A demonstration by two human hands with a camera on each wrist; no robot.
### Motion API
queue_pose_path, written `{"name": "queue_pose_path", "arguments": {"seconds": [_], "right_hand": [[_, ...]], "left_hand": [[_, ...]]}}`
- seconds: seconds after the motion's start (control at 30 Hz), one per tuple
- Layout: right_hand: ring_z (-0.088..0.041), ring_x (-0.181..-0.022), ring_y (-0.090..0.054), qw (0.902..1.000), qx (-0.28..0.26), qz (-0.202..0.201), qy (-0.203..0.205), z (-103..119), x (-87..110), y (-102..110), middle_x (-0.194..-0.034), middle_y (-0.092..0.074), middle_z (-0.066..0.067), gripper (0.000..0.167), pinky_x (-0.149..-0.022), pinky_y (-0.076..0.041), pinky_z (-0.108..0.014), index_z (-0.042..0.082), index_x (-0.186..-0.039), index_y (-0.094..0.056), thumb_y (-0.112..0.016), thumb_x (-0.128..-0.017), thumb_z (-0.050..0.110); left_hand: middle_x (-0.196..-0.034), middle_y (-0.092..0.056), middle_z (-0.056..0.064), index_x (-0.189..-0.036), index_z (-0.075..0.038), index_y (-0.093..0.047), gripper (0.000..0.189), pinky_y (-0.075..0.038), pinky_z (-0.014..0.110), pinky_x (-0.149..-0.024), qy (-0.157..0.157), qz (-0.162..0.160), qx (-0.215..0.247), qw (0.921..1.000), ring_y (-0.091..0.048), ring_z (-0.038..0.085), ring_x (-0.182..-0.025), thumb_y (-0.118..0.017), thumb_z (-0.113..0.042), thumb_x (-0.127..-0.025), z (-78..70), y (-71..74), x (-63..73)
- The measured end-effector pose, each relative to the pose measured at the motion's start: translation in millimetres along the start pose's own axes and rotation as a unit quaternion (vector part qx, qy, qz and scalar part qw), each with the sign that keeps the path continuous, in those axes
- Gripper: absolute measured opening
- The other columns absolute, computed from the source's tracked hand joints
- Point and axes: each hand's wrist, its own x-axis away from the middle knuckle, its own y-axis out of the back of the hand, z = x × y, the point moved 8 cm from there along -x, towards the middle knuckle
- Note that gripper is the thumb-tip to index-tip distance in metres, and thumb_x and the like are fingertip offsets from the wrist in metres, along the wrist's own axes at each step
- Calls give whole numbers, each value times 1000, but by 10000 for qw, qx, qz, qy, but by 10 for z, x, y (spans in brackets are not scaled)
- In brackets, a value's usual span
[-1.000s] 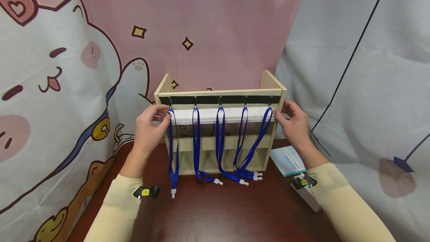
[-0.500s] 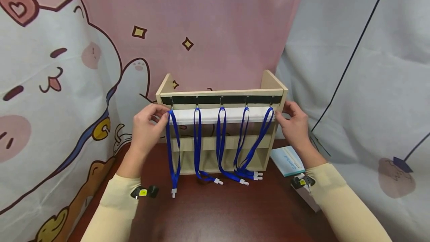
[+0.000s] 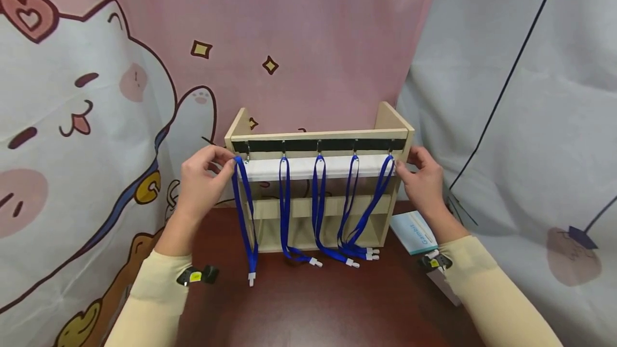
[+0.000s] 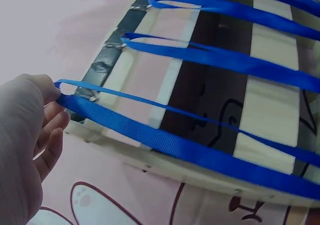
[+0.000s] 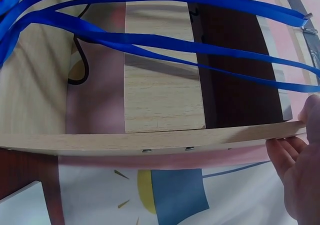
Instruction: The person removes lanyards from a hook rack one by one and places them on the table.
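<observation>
My left hand [image 3: 202, 178] pinches the top loop of the leftmost blue lanyard [image 3: 253, 256] between thumb and fingertips. That loop is off to the left of its hook [image 3: 248, 154], and the white clip end [image 3: 251, 278] hangs down near the tabletop. In the left wrist view the lanyard's two strands [image 4: 150, 135] spread apart from the fingers. My right hand [image 3: 423, 178] grips the right side panel [image 5: 175, 137] of the pale wooden shelf [image 3: 267, 208], thumb at the front edge and fingers behind. Several other blue lanyards [image 3: 284, 202] hang from hooks on the shelf's black strip [image 3: 301, 145].
A white strip [image 3: 262, 169] runs across the shelf below the hooks. On the dark red table [image 3: 299, 309], a light blue box marked Gambit [image 3: 412, 232] lies right of the shelf, with a white box [image 3: 443, 285] partly under the right sleeve. Printed curtains stand behind.
My left hand has moved left, taking the leftmost lanyard's loop off its hook. My right hand stays at the shelf's right side.
</observation>
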Motion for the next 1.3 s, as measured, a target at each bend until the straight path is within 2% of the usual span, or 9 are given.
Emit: {"name": "queue_pose_path", "arguments": {"seconds": [0.23, 0.5, 0.6, 0.73, 0.83, 0.97, 1.2, 1.3], "right_hand": [[-25, -118, -70, 9999, -71, 77, 60, 68, 4, -33, -121, -75, -10, 27, -83, -52, -16, 6, -132, -69, -73, -106, 9], [-24, -118, -70, 10000, -28, 56, 32, 76, -2, -26, -120, -75, -10, 25, -84, -51, -15, 6, -130, -68, -73, -105, 7], [-24, -118, -70, 10000, -13, 79, 50, 79, -15, -28, -120, -75, -10, 26, -84, -52, -14, 6, -130, -68, -73, -105, 7], [-24, -119, -70, 9999, 25, 146, 20, 77, -26, -42, -121, -75, -10, 27, -85, -52, -15, 7, -132, -68, -73, -105, 8], [-24, -120, -69, 9998, 35, 206, -16, 75, -24, -51, -122, -75, -9, 27, -85, -51, -15, 8, -132, -67, -72, -106, 9], [-25, -119, -70, 9997, 33, 231, 17, 68, -25, -42, -121, -75, -10, 26, -85, -51, -15, 7, -132, -68, -72, -106, 10], [-27, -118, -70, 9996, 127, 229, 49, 33, -15, -23, -122, -76, -11, 27, -84, -52, -19, 7, -132, -67, -72, -106, 10], [-27, -118, -70, 9996, 135, 251, 25, 27, -19, -21, -122, -75, -11, 26, -85, -52, -21, 7, -132, -67, -71, -106, 10]], "left_hand": [[-93, -76, 7, -104, -3, -80, 7, -50, 16, -72, -224, -134, -213, 9994, -65, 9, -83, -78, 0, -99, -1, 275, -139], [-95, -77, 9, -106, -1, -82, 8, -50, 15, -73, -257, -156, -449, 9985, -62, 0, -85, -78, 0, -99, 41, 533, -269], [-95, -77, 11, -106, 0, -81, 7, -48, 13, -74, -135, -232, -540, 9982, -61, -4, -84, -77, 0, -100, 146, 621, -319], [-95, -77, 12, -107, 1, -81, 9, -46, 11, -75, 218, -341, -707, 9967, -60, -6, -83, -75, -3, -102, 350, 726, -368], [-93, -76, 14, -106, 3, -80, 10, -45, 11, -73, 292, -378, -794, 9957, -59, -8, -80, -74, -3, -102, 455, 774, -400], [-90, -74, 16, -105, 5, -80, 10, -43, 11, -71, 185, -297, -1018, 9942, -55, -7, -78, -74, -3, -102, 536, 805, -480], [-101, -74, 14, -111, 2, -80, 16, -43, 9, -76, 802, -150, -1246, 9888, -56, -8, -85, -70, -11, -106, 771, 893, -666], [-105, -75, 15, -112, 0, -80, 19, -43, 10, -77, 916, -84, -1386, 9861, -55, -8, -87, -69, -15, -107, 827, 930, -741]]}}
